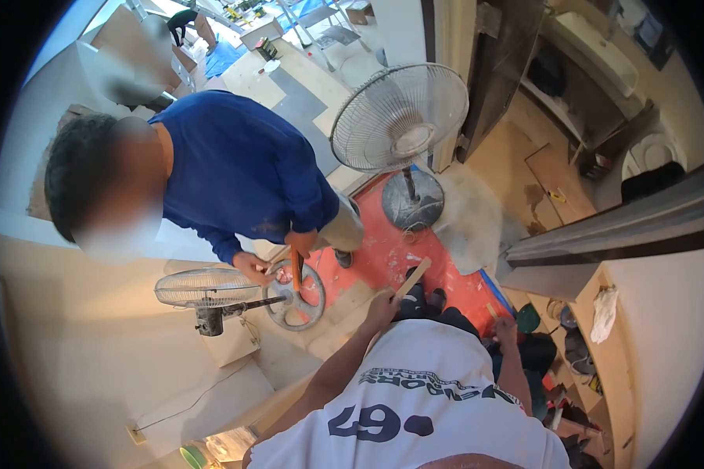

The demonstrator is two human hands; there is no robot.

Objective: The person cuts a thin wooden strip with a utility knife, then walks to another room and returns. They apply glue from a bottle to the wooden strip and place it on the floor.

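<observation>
My left hand (381,309) is closed around the lower end of a flat, pale wooden strip (413,278), which slants up and to the right in front of my shirt. Lower at my right side, my right hand (506,331) is closed on a small, thin piece of wood (491,311); only its light-coloured tip shows. The two pieces are apart. Facing me on the left, a person in a blue long-sleeved shirt (235,168) holds an orange-handled tool (296,270), whose working end I cannot make out.
A stand fan (403,117) rises ahead from a red floor covering (368,258). Another fan (211,288) stands tilted at the left, by the co-worker. Wooden shelving (602,336) with clutter curves along my right. A doorway with a toilet (653,160) lies far right. Another person (182,22) bends over far off.
</observation>
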